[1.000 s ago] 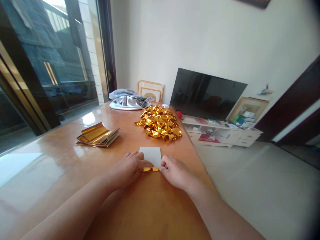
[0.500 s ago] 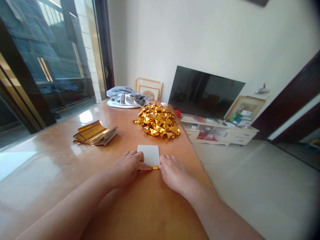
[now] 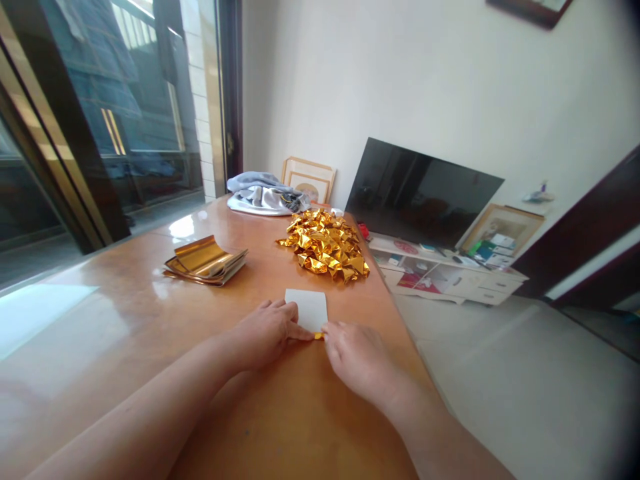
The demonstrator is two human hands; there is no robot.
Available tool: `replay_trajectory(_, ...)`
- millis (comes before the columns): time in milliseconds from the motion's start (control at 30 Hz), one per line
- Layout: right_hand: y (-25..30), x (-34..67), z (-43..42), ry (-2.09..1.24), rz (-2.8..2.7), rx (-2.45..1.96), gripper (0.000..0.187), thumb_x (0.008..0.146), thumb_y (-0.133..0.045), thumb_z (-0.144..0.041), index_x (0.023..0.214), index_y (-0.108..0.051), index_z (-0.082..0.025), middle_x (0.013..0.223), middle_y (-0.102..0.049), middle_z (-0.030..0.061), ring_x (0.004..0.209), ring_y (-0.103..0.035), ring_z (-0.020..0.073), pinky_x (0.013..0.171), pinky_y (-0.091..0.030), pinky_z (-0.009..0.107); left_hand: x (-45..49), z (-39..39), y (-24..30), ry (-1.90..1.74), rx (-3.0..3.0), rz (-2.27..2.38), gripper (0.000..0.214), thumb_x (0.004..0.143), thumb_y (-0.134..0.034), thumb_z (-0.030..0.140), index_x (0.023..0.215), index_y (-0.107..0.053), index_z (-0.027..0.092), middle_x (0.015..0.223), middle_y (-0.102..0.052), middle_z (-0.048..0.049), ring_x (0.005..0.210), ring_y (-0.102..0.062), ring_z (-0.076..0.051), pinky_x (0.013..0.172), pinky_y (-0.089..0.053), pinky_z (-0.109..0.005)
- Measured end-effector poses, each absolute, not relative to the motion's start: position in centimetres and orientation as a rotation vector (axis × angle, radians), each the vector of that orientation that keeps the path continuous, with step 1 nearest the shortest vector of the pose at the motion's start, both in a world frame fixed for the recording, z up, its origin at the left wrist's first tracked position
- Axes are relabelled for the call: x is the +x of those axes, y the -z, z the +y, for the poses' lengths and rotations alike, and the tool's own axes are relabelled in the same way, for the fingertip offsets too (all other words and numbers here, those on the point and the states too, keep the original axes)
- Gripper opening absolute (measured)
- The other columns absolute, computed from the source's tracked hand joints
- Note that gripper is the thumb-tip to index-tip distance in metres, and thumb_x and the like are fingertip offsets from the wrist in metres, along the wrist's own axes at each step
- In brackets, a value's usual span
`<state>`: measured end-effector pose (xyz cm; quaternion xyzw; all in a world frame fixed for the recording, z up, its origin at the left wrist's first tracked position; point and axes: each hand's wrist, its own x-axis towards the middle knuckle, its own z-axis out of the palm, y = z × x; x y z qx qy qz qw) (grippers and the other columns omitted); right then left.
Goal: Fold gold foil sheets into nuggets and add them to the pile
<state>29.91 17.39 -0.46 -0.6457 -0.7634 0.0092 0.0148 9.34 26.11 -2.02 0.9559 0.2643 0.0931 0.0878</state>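
Note:
A small sheet of gold foil paper (image 3: 306, 308) lies on the table with its white side up. Along its near edge runs a narrow folded strip showing gold. My left hand (image 3: 274, 331) is closed at the sheet's left side, its fingers bent and one digit stretched along the fold. At the right end of that strip, my right hand (image 3: 353, 350) pinches the edge with curled fingers. Both sets of fingertips almost meet at the gold fold and hide parts of it.
A heap of folded gold foil pieces (image 3: 327, 245) sits beyond the sheet on the wooden table (image 3: 280, 427). Left of it lies a stack of gold foil sheets (image 3: 207, 261). Bundled cloth (image 3: 265, 195) rests at the far end. A television (image 3: 425, 193) stands on a white cabinet (image 3: 450, 280).
The camera view has turned a little left, so everything sits farther right. My right fingertips have come slightly nearer the left ones along the fold.

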Motion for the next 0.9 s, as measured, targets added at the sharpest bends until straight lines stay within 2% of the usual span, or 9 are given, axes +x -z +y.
replay_trajectory(100, 0.7, 29.2, 16.5, -0.050, -2.553, -1.985, 0.033, 0.098, -0.043, -0.020, 0.124, -0.063, -0.021, 0.088, -0.076, 0.0114, 0.077, -0.071, 0.0247, 0.064, -0.039, 0.031, 9.3, 26.2, 2.3, -0.293, 2.844, 0.776, 0.044, 0.094, -0.052, 0.020, 0.120, -0.070, 0.051, 0.092, -0.056, -0.0056, 0.087, -0.052, -0.021, 0.077, -0.036, -0.033)
replay_trajectory(167, 0.7, 29.0, 16.0, -0.050, -2.626, -2.028, 0.048, 0.094, -0.047, -0.016, 0.141, -0.053, -0.017, 0.089, -0.076, 0.0151, 0.077, -0.073, 0.0271, 0.063, -0.042, 0.032, 9.2, 26.4, 2.4, -0.288, 2.847, 0.765, 0.048, 0.093, -0.052, 0.017, 0.121, -0.069, 0.052, 0.094, -0.057, -0.0054, 0.089, -0.053, -0.022, 0.078, -0.036, -0.034)
replay_trajectory(233, 0.4, 29.0, 15.7, -0.054, -2.643, -2.080, 0.055, 0.092, -0.048, -0.014, 0.146, -0.050, -0.015, 0.091, -0.077, 0.0177, 0.078, -0.073, 0.0294, 0.063, -0.043, 0.033, 9.2, 26.4, 2.5, -0.288, 2.846, 0.762, 0.048, 0.093, -0.052, 0.018, 0.122, -0.069, 0.053, 0.094, -0.058, -0.0055, 0.090, -0.054, -0.022, 0.078, -0.036, -0.034)
replay_trajectory(367, -0.2, 29.3, 15.5, -0.059, -2.585, -2.137, 0.045, 0.094, -0.048, -0.017, 0.137, -0.060, -0.017, 0.093, -0.077, 0.0184, 0.081, -0.073, 0.0310, 0.065, -0.044, 0.034, 9.2, 26.4, 2.3, -0.296, 2.822, 0.764, 0.041, 0.096, -0.050, 0.024, 0.119, -0.072, 0.049, 0.094, -0.058, -0.0062, 0.090, -0.054, -0.022, 0.078, -0.036, -0.034)
replay_trajectory(467, -0.2, 29.4, 15.7, -0.040, -2.491, -2.182, 0.034, 0.098, -0.045, -0.024, 0.119, -0.070, -0.016, 0.089, -0.076, 0.0178, 0.078, -0.072, 0.0295, 0.067, -0.043, 0.035, 9.2, 26.3, 2.3, -0.297, 2.809, 0.767, 0.038, 0.096, -0.050, 0.024, 0.117, -0.073, 0.046, 0.095, -0.058, -0.0062, 0.089, -0.054, -0.022, 0.078, -0.037, -0.034)
replay_trajectory(567, 0.2, 29.1, 16.0, 0.037, -2.393, -2.118, 0.030, 0.100, -0.042, -0.027, 0.104, -0.071, -0.019, 0.092, -0.074, 0.0143, 0.084, -0.068, 0.0273, 0.071, -0.043, 0.035, 9.2, 26.3, 2.4, -0.306, 2.818, 0.768, 0.039, 0.095, -0.051, 0.024, 0.118, -0.073, 0.047, 0.094, -0.058, -0.0060, 0.089, -0.054, -0.022, 0.078, -0.036, -0.034)
replay_trajectory(667, 0.9, 28.7, 16.1, 0.128, -2.421, -1.940, 0.025, 0.099, -0.045, -0.022, 0.104, -0.070, -0.021, 0.099, -0.070, 0.0109, 0.094, -0.061, 0.0264, 0.080, -0.041, 0.036, 9.3, 26.3, 2.5, -0.314, 2.832, 0.764, 0.038, 0.095, -0.051, 0.025, 0.118, -0.073, 0.047, 0.094, -0.058, -0.0060, 0.089, -0.054, -0.022, 0.078, -0.036, -0.035)
replay_trajectory(900, 1.9, 28.1, 15.8, 0.195, -2.517, -1.838, 0.026, 0.100, -0.045, -0.019, 0.109, -0.069, -0.017, 0.100, -0.065, 0.0119, 0.096, -0.054, 0.0275, 0.086, -0.039, 0.040, 9.2, 26.5, 2.4, -0.314, 2.785, 0.797, 0.043, 0.093, -0.051, 0.020, 0.115, -0.074, 0.048, 0.094, -0.059, -0.0052, 0.090, -0.055, -0.022, 0.080, -0.038, -0.034)
